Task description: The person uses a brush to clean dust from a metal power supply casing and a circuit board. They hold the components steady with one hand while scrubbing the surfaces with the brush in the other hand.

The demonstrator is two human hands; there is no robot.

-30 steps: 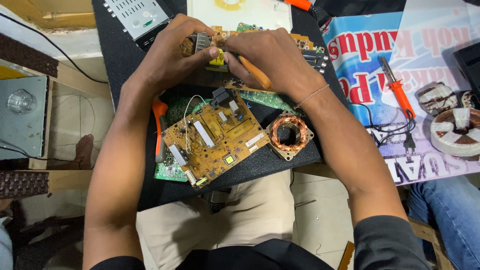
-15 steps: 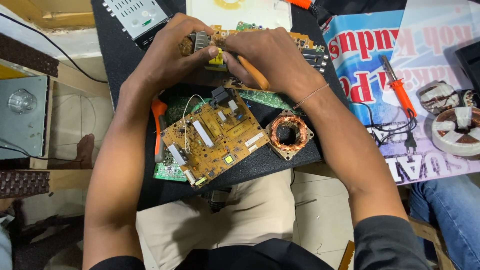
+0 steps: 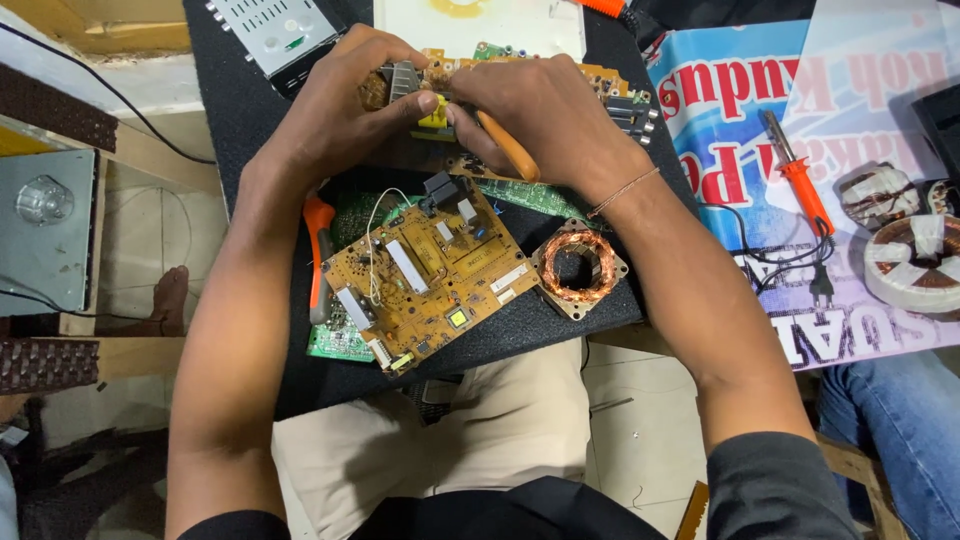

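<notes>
Head view showed both hands meeting over a tan circuit board [image 3: 600, 85] held at the far edge of the black mat [image 3: 250, 120]. The left hand [image 3: 335, 110] was clamped on the board's left end, thumb pressing beside a yellow transformer [image 3: 435, 118] mounted on it. The right hand [image 3: 545, 110] was closed around an orange-handled tool [image 3: 508, 146], probably a screwdriver, its tip hidden under the fingers near that transformer. By my judgement, the step in hand was prying or loosening the yellow part from the board; the next move would call for steady leverage while the left grip kept the board from twisting. Both forearms reached forward, wrists bent inward, knuckles nearly touching. Nearer the lap lay a second brown circuit board [image 3: 425, 275], a copper coil [image 3: 578, 265] just beside it, and an orange soldering iron [image 3: 795, 178] well apart to the right.
</notes>
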